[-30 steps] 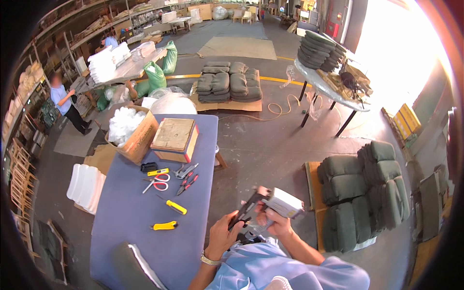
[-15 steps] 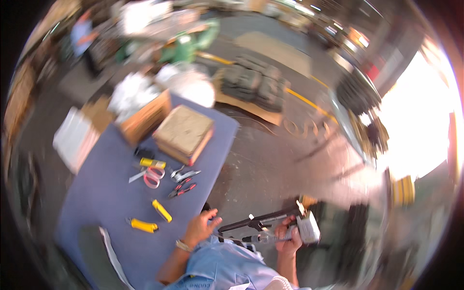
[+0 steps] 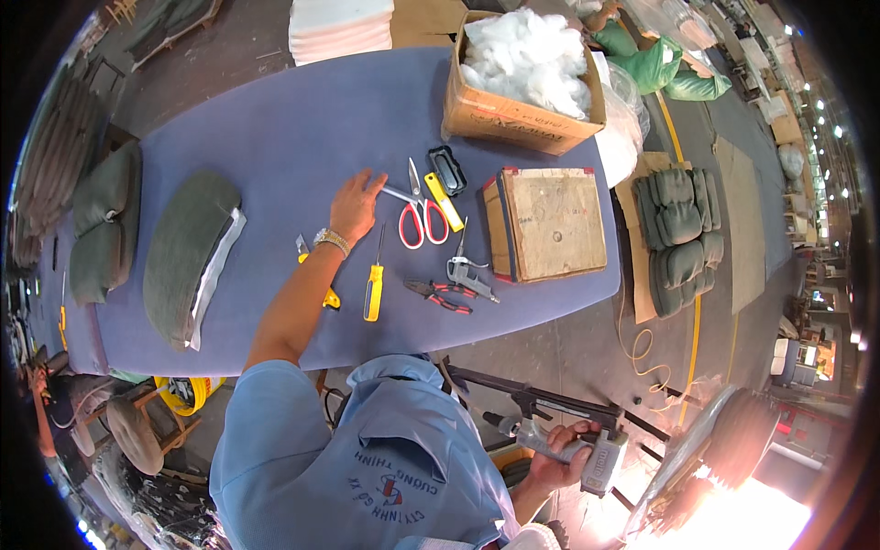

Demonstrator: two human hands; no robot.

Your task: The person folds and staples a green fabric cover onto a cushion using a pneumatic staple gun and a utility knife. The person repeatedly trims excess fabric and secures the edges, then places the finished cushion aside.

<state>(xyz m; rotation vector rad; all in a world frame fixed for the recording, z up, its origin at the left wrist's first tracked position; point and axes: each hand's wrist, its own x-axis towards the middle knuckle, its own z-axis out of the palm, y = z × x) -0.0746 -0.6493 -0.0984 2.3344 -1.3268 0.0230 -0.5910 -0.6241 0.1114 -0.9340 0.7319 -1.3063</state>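
Note:
My left hand (image 3: 356, 206), with a watch at the wrist, reaches over the blue-covered table (image 3: 302, 101). Its fingers are stretched out, the tips close to one blade of the red-handled scissors (image 3: 423, 218); I see nothing held in it. Low on the right, my right hand (image 3: 559, 458) grips a grey cordless drill (image 3: 541, 435) with a pale battery. A yellow screwdriver (image 3: 373, 293) and a yellow cutter (image 3: 331, 298), partly covered by my forearm, lie by my left arm. Pliers (image 3: 440, 295), an air blow gun (image 3: 467, 275) and another yellow cutter (image 3: 445, 202) surround the scissors.
A cardboard box of white stuffing (image 3: 522, 133) and a closed, worn box (image 3: 561, 225) occupy the table's right part, near a black tray (image 3: 447, 170). Dark green cushions (image 3: 188, 257) lie left. Grey cushions (image 3: 678, 229) rest on cardboard on the floor. A black bar (image 3: 513, 390) runs beside the drill.
The view has swung round to show more of the table's left. My left hand has moved out from the table edge toward the scissors. My right hand still holds the drill.

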